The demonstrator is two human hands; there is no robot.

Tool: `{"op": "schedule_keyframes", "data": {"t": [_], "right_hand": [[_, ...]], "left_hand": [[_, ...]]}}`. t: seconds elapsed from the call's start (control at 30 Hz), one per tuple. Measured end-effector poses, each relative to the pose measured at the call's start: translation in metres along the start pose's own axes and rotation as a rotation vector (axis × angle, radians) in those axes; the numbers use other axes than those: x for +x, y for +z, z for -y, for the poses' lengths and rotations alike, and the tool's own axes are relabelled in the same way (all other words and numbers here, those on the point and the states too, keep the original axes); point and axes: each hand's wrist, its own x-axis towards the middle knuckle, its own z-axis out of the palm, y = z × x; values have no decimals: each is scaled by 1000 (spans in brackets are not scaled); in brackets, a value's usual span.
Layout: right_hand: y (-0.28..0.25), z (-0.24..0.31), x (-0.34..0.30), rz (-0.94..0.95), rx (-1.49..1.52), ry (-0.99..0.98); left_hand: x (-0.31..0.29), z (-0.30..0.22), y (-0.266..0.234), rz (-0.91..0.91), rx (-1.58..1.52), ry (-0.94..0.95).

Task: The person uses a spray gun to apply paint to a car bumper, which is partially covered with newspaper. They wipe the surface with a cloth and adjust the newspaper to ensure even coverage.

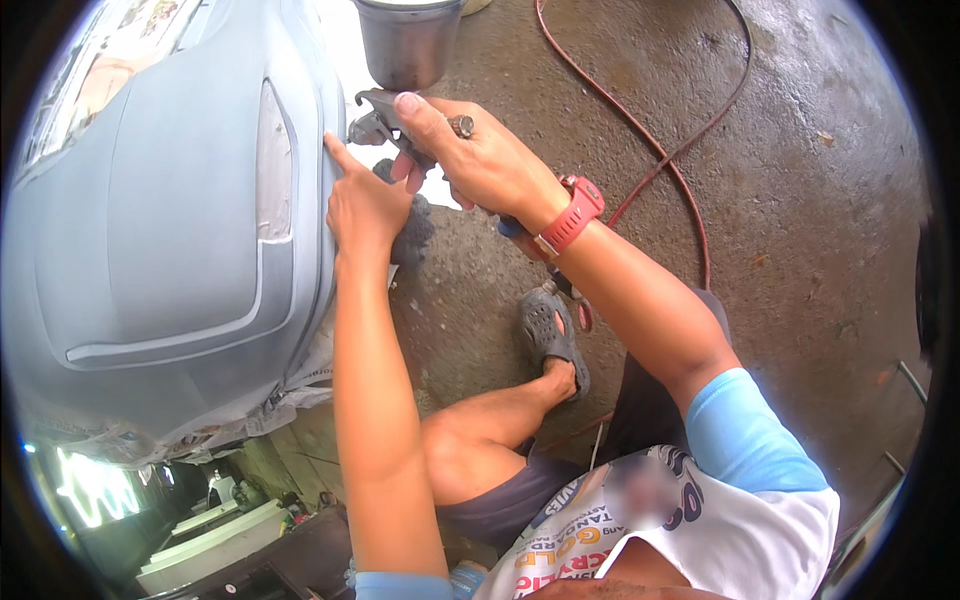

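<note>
A metal spray gun [385, 122] is gripped in my right hand [475, 150], thumb on top and nozzle toward the car. A hose fitting [548, 284] shows below that wrist, which wears a red watch. My left hand [368, 205] is beside the car body [180, 190], its index finger stretched out to the edge of the panel. Its remaining fingers are partly hidden and appear to hold nothing. The body is matte grey, with a lighter recessed panel [274, 170] and a pale strip running along its lower part.
A dark bucket [408, 45] stands beyond the spray gun. Red hose [665, 165] loops over the wet, rough floor on the right. My foot in a grey clog [548, 335] is below my hands. Crumpled masking sheet [230, 425] hangs along the car's lower edge.
</note>
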Motion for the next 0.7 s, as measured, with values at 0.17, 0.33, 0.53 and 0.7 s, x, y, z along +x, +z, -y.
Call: {"op": "schedule_keyframes", "data": {"t": [0.17,0.33,0.53,0.7], "right_hand": [[-15,21,-17,-23,34,-55],[-17,29,-22,-66,110,-117],[-46,40,-30,-196,2,-147],[-48,31,-29,-250,111,-246]], "left_hand": [[94,18,41,9,35,277],[225,50,85,157,-187,22],[268,-30,51,66,-120,-132],[246,-58,8,-61,-347,-214]]}}
